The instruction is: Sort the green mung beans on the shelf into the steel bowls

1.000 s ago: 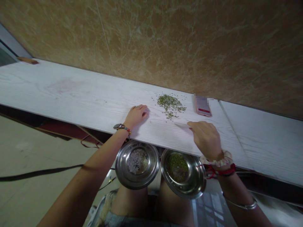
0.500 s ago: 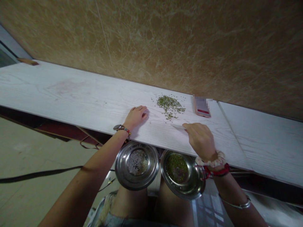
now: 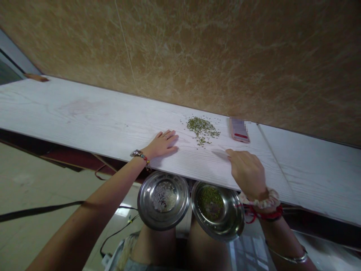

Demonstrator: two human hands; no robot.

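Green grains [image 3: 200,126], one loose scatter, lie on our white board [image 3: 84,128], thin enough at the fringe to tell apart; our left hand [image 3: 162,146], spread and gripping nothing, seems to steady us beside them. Our right hand [image 3: 248,171] pinches a thin pale piece [image 3: 220,153], angled towards them; steel bowls, one of white bits [image 3: 182,199], one of green [image 3: 235,216], sit near our knees, apparently for easy reach, phone [image 3: 235,127] set aside.
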